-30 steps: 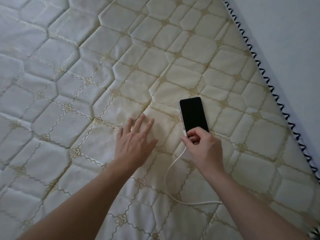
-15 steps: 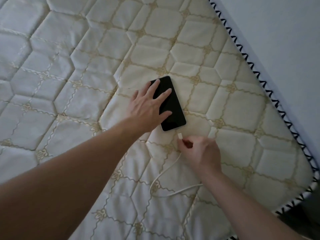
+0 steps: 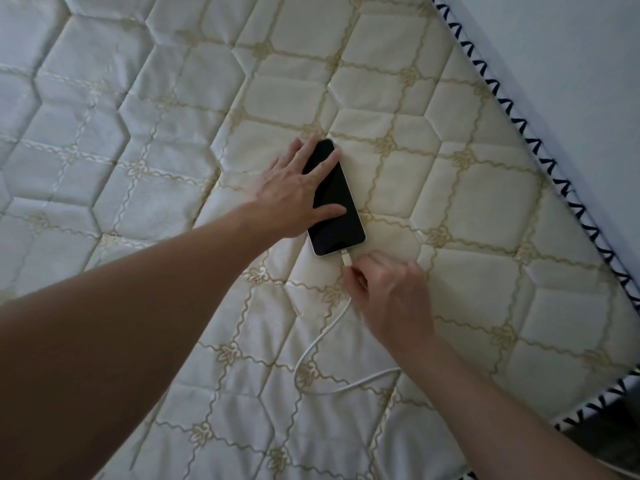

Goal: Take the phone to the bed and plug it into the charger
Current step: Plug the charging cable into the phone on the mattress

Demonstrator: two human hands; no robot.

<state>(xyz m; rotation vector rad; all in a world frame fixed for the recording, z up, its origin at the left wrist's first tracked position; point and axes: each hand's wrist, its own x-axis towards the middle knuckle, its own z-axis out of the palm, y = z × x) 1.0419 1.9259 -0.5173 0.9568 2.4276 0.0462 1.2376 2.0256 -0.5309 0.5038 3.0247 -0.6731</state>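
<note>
A black phone (image 3: pixel 337 216) lies face up on the quilted cream mattress (image 3: pixel 467 188), its screen dark. My left hand (image 3: pixel 291 188) rests flat on the phone's left side, fingers spread across the screen. My right hand (image 3: pixel 388 289) pinches the white charger cable (image 3: pixel 322 341) just behind its plug (image 3: pixel 346 258). The plug's tip touches the phone's bottom edge; whether it sits fully in the port I cannot tell. The cable loops back under my right forearm.
The mattress edge with black zigzag stitching (image 3: pixel 540 154) runs diagonally along a pale wall (image 3: pixel 571 46) at the right. The mattress corner (image 3: pixel 616 386) is at the lower right, with dark floor (image 3: pixel 609 441) beyond it.
My left hand moved from the bare mattress onto the phone and now presses it down. My right hand brought the plug up against the phone's bottom edge.
</note>
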